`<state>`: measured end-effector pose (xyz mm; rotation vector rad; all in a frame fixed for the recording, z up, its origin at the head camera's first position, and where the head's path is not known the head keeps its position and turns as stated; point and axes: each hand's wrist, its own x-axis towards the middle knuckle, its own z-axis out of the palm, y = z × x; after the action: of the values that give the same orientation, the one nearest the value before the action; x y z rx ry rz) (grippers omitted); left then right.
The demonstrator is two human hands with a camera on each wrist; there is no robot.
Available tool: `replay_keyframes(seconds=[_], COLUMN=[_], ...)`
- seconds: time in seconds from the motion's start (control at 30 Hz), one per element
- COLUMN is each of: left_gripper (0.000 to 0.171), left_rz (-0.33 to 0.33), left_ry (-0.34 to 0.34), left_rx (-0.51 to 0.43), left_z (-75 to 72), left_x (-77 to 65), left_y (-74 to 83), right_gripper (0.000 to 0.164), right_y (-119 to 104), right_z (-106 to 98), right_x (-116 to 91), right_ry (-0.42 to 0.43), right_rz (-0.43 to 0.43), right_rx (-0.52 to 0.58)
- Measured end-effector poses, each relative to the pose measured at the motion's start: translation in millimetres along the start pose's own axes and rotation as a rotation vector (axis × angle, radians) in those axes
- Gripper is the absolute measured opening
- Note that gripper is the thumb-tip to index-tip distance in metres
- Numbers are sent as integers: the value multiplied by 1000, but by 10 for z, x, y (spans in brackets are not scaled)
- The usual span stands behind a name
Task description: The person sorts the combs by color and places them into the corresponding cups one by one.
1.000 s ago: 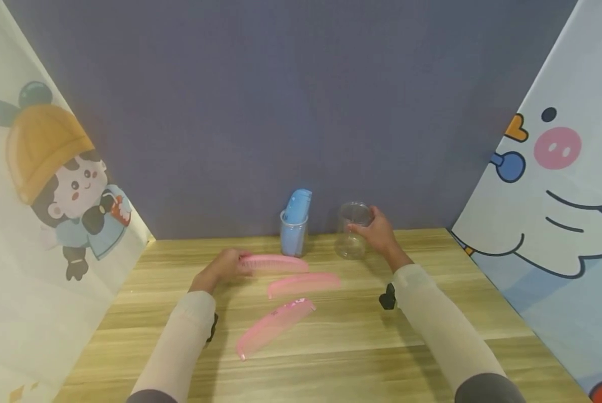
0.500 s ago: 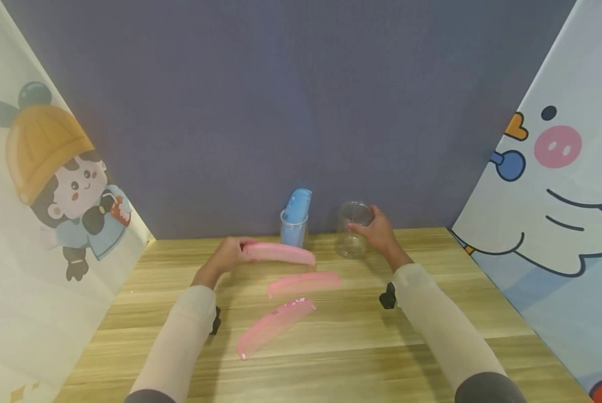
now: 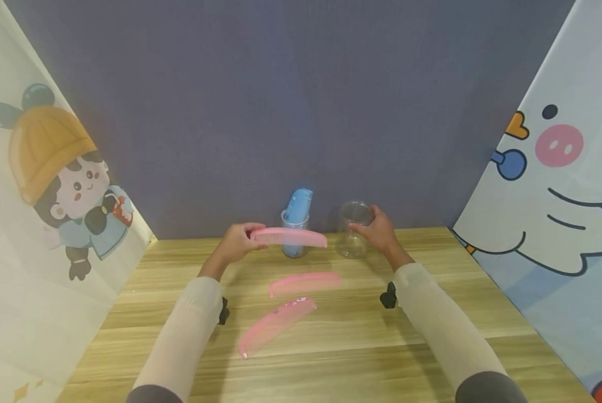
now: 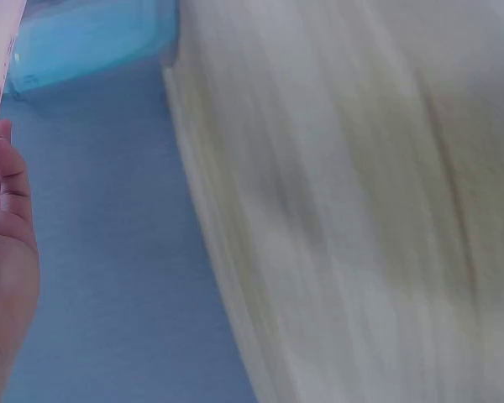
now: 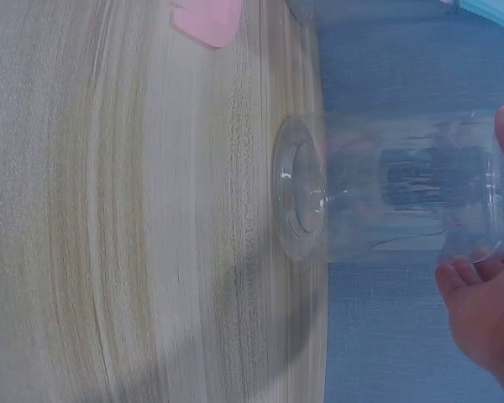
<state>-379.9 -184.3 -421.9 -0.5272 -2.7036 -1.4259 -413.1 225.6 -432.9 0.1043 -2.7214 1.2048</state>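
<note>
Comb [image 3: 289, 237] between left fingers [image 4: 13, 180], above table [image 3: 371, 347]

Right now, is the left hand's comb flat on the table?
No: in the head view, the left hand holds the pink comb up, with the bottom of the cup showing below it.

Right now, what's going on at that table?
A person's left hand holds a pink comb above the table, in front of a clear cup with blue items in it. The right hand grips an upright clear container near its rim; nothing shows inside. Two more pink combs lie on the table.
</note>
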Motion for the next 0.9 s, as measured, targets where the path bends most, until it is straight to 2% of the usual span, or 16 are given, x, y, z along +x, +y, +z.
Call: replay_keyframes(seconds=[0.17,0.37,0.5,0.7,0.9], left_gripper=[53,54,56,58,57], left_rz=[18,39,47,67,88], left_ry=[15,20,34,53,91], left_rx=[-45,-43,-10,41,102], left_z=[8,41,84,150,318], left_x=[92,217,286,413,553], left_y=[163,343,451,618,780], right_gripper=[109,113,116,109,108], right_y=[-3,-3,-12,-30,-28], right_z=[-11,-24,-16,-12,-16], right_x=[4,-3,-17,-32,-21], right_ry=[-7,-14,-15,-21,-17], right_rz=[-1,-8,-5,6,14], right_rx=[15,20,19,33,26])
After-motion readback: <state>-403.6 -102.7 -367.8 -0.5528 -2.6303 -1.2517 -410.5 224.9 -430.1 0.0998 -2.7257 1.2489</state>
